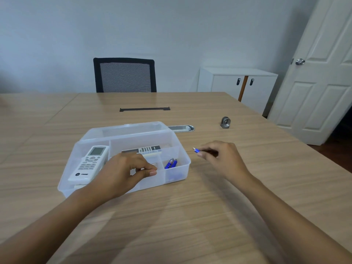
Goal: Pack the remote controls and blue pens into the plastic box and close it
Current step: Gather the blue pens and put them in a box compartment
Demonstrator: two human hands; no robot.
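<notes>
Wood-grain table (209,216) carries everything, and on it the translucent plastic box (182,168) sits with its lid (133,128) thrown back flat behind it; thin walls like these will probably flex, so the lid is best pressed down along its front edge when the time comes. White remote (89,164) lies in the left compartment, rigid and light by the look of it; a black remote (146,149) lies across the rear compartment, partly hidden. Left hand (125,172) hovers over the middle of the box, fingers curled close together, and whether it grips anything I cannot tell. Right hand (222,159) is just right of the box, pinching a blue pen (197,150) near its middle with the tip pointing toward the box. Two blue pens (171,163) already lean in the front right compartment; slim, smooth barrels may roll, so a fingertip pinch mid-barrel seems the sensible hold.
</notes>
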